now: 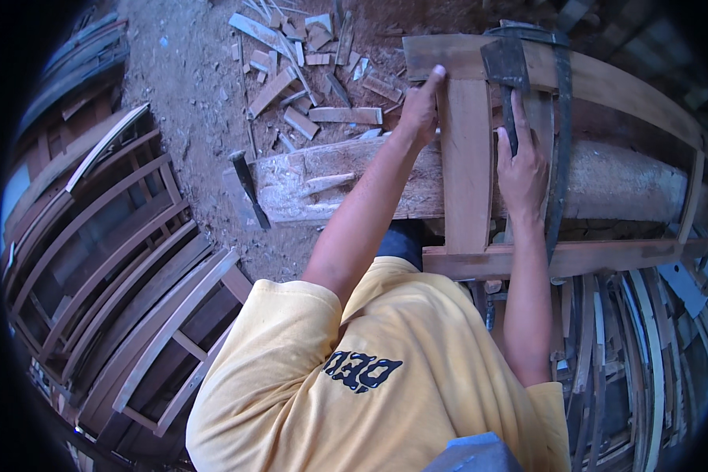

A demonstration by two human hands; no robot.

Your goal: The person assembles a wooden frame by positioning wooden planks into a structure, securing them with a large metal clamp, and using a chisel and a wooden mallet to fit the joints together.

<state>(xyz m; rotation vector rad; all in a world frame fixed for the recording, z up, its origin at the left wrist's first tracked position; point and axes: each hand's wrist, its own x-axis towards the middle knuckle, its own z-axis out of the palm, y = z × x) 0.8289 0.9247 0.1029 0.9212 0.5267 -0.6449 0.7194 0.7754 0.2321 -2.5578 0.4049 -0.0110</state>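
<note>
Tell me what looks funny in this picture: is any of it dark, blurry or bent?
In the head view, the corners are black; in the head view, the top right is dim and blurry, while the wood scraps at top middle look clearer; in the head view, the wide lens bends edges near the rim, so I can't tell how curved the wooden frame really is.

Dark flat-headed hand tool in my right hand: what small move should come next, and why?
Perhaps one light tap with the tool on the brown wooden top rail: your right hand holds its handle, head over that rail; your left hand is near the rail's left end, and a long dark metal clamp crosses it.
</note>
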